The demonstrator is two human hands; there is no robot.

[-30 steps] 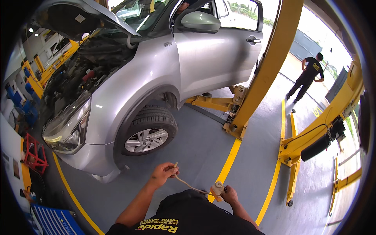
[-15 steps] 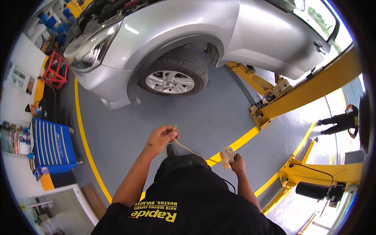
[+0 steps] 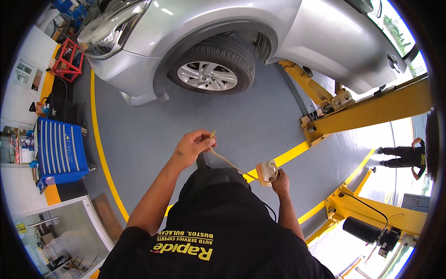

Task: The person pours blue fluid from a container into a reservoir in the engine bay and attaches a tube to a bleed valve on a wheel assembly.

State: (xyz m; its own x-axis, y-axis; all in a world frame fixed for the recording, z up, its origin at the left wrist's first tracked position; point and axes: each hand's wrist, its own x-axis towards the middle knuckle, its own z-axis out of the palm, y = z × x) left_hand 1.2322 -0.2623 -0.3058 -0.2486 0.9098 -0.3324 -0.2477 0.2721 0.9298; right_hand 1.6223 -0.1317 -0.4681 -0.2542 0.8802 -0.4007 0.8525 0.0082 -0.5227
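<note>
A thin cream-coloured hose (image 3: 228,161) runs between my two hands. Its upper end is pinched between the thumb and fingers of my left hand (image 3: 197,144), with a short tip sticking up past them. At the other end the hose meets a small whitish translucent bottle (image 3: 267,171), which my right hand (image 3: 280,182) grips from the right side. What the bottle holds is too small to make out. Beyond my hands stands a silver car (image 3: 218,28), its front wheel (image 3: 207,76) turned outward under the arch.
A yellow lift post (image 3: 371,114) and its arm (image 3: 306,83) are at the right. On the left stand a blue tool cabinet (image 3: 62,151) and a red metal frame (image 3: 68,59). Yellow lines (image 3: 100,158) mark the grey floor. Another person (image 3: 406,156) stands far right.
The car's wheel and my hands sit higher in the picture as the view shifts. Both hands keep their hold on the hose and the bottle.
</note>
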